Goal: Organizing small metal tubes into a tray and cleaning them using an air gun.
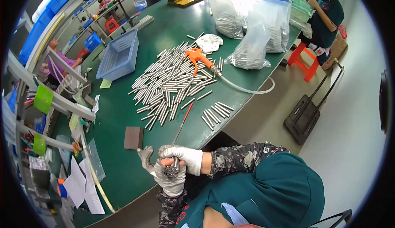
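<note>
My white-gloved left hand (pixel 170 183) and right hand (pixel 180 152) clamp slim silver metal rods (pixel 172 170); likely heavy, stiff, slippery; best gripped mid-length.

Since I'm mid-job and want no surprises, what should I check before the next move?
1. Rod bundle touched by both left hand and right hand: ok.
2. Gloves covering every finger: not ok, bare skin shows beside the bundle.
3. Orange air gun clear of the loose rods: not ok, it lies on them.
4. Brown block apart from the loose rods: ok.
5. Thin red-ended tool clear of the gloves: cannot tell.
</note>
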The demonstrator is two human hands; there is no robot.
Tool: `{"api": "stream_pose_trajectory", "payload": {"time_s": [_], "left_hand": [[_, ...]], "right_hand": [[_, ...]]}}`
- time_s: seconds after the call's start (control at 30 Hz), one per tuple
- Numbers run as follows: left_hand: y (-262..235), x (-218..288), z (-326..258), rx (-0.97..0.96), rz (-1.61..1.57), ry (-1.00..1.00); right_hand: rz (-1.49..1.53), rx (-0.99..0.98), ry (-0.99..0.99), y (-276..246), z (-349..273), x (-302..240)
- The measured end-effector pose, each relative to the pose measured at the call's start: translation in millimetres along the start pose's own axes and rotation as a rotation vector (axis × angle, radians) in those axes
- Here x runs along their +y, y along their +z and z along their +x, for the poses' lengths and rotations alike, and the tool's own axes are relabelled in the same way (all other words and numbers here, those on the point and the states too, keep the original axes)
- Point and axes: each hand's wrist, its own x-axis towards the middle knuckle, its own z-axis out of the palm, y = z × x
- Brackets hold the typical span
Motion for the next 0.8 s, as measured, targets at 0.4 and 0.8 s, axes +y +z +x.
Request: {"api": "stream_pose_trajectory", "payload": {"time_s": [0.4,0.8], "left_hand": [[1,-21,13,-0.153,-0.009,-0.107],[-33,-69,-17,0.191,0.022,-0.229]], "right_hand": [[-0.370,0.205,-0.467,27,19,-36],[-2.166,-0.079,-0.831,-3,7,-39]]}}
